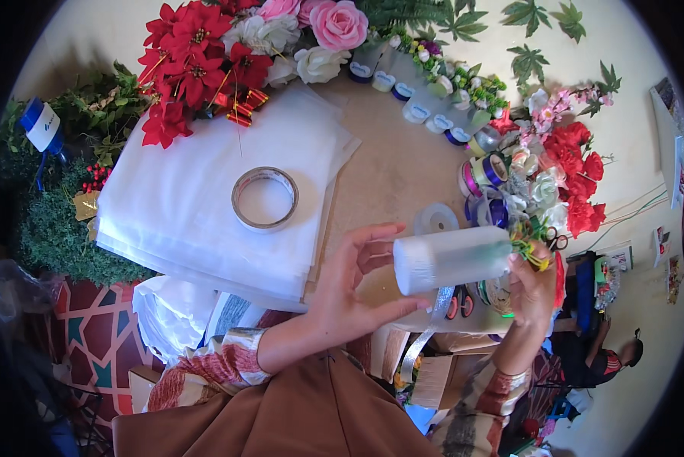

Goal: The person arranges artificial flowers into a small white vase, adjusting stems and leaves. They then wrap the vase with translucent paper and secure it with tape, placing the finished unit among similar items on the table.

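My right hand [533,285] grips the flower end of a frosted white cylinder [453,260], which lies sideways in the air above the table. Small yellow artificial flowers with green leaves [530,254] stick out at that end, partly covered by my fingers. My left hand [353,280] is spread with fingers and thumb apart around the cylinder's flat white base, and a gap shows between them. Beneath the cylinder hangs a silver glitter ribbon [427,337], which drops over the table's front edge.
A roll of tape [264,200] rests on stacked translucent sheets [176,177]. Scissors [460,303] and ribbon spools [487,171] lie at the right. Several small frosted holders [419,108] line the back, with red poinsettias [196,63] behind the sheets. A person [599,357] sits farther right.
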The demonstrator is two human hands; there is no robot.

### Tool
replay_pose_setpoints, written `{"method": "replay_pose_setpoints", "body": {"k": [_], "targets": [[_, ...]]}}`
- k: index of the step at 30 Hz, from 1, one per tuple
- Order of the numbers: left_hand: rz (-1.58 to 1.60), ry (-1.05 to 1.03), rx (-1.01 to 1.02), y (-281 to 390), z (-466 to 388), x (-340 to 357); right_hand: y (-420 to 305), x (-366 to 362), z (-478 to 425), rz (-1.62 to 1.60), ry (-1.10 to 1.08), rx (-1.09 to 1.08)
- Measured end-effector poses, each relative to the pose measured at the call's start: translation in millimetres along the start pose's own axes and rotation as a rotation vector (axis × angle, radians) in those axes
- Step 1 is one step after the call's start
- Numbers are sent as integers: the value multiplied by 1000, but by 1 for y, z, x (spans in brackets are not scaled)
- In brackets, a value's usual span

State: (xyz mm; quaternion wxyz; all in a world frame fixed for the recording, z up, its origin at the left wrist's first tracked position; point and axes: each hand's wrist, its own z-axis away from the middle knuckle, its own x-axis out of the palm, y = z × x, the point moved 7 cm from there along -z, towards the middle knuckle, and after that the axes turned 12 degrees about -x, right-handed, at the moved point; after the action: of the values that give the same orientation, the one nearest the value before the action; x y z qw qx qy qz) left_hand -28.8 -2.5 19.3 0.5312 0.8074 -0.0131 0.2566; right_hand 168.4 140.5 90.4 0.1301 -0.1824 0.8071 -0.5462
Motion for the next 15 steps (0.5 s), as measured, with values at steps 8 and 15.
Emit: {"method": "replay_pose_setpoints", "body": {"k": [8, 15], "targets": [[-299, 25, 213, 31, 17, 7, 39, 4, 38, -333, 217, 100], [-327, 42, 289, 47, 19, 6, 35, 14, 48, -316, 244, 60]]}}
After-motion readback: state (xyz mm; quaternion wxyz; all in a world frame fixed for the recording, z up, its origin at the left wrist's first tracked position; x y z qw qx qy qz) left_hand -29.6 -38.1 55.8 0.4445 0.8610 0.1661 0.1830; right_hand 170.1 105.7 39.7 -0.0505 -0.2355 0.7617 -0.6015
